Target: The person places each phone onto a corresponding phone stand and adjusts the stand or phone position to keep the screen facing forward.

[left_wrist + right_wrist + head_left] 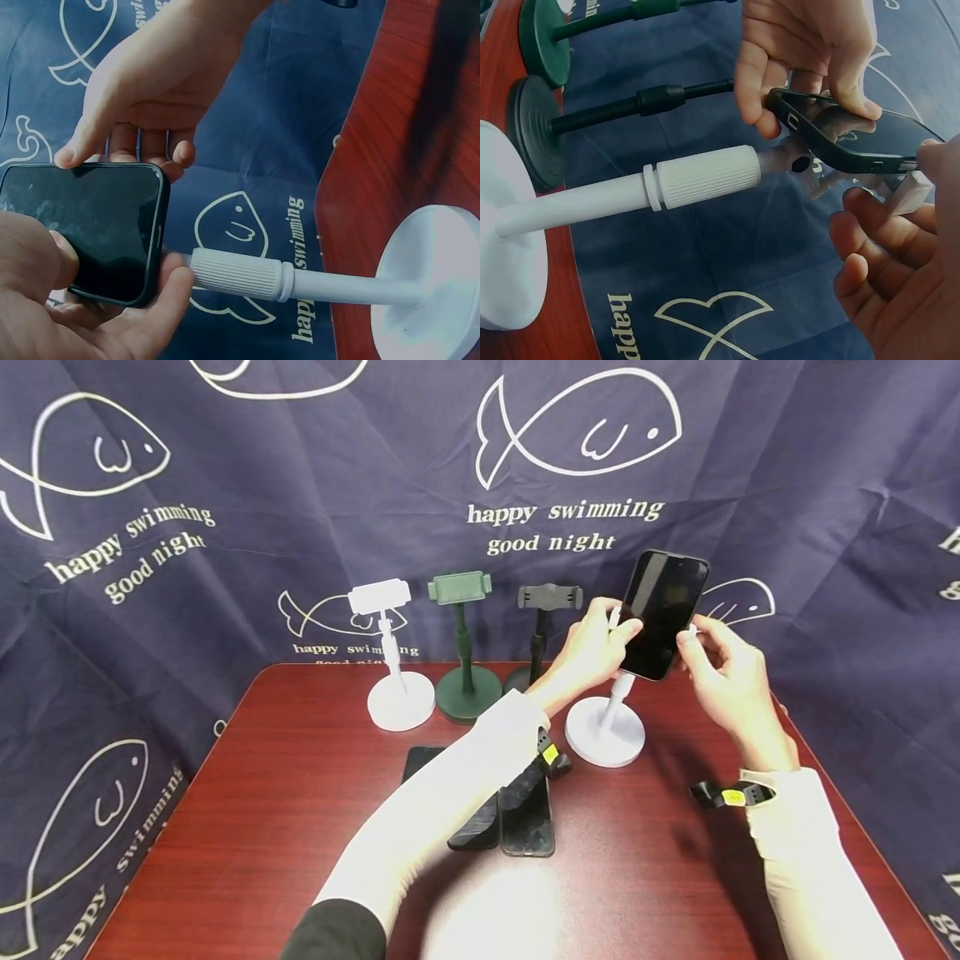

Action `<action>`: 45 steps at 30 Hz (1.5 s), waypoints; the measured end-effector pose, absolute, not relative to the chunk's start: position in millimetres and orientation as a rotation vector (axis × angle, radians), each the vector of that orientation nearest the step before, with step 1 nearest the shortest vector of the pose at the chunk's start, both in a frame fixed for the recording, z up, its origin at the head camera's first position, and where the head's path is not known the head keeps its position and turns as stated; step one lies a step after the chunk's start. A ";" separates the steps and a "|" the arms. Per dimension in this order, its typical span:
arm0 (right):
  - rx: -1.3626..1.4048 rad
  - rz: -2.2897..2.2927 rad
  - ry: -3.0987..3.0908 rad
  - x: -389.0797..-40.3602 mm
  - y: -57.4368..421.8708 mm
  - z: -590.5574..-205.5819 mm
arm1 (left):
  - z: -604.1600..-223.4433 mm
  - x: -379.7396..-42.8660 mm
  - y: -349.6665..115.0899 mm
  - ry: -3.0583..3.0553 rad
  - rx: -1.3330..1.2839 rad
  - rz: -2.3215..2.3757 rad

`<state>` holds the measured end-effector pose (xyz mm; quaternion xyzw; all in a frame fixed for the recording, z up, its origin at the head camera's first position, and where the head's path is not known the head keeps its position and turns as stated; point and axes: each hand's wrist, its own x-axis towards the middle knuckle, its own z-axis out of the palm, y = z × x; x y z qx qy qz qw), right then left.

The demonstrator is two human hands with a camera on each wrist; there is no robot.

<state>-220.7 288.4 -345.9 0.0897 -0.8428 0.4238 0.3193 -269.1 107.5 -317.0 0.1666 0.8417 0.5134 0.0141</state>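
A black smartphone (670,597) stands tilted upright at the top of a white phone stand (604,739), its dark screen facing the head camera. My left hand (592,647) pinches the phone, thumb flat on the screen and fingers behind its lower end. At the opposite long edge is my right hand (727,681). Its thumb and curled fingers are around the white clamp end (910,193) beside the phone. In the left wrist view the ribbed collar (234,272) of the stand shows just past the phone's bottom edge. Most of the clamp is hidden behind the phone.
Left of this stand are a black phone stand (551,597), a green one (467,693) and another white one (401,702). Dark phones (528,822) lie on the red-brown table (300,793), partly under my left forearm. A blue fish-print cloth (420,485) hangs behind.
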 end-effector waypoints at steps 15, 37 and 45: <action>0.180 1.287 -2.244 -207.5 269.9 -326.7 | -317.7 -271.6 103.6 2.680 0.544 1.560; 0.041 1.404 -2.281 -216.5 282.5 -337.9 | -327.2 -270.5 95.3 2.656 0.717 1.573; 0.003 1.411 -2.272 -215.6 279.4 -336.7 | -326.0 -271.7 95.5 2.645 0.711 1.544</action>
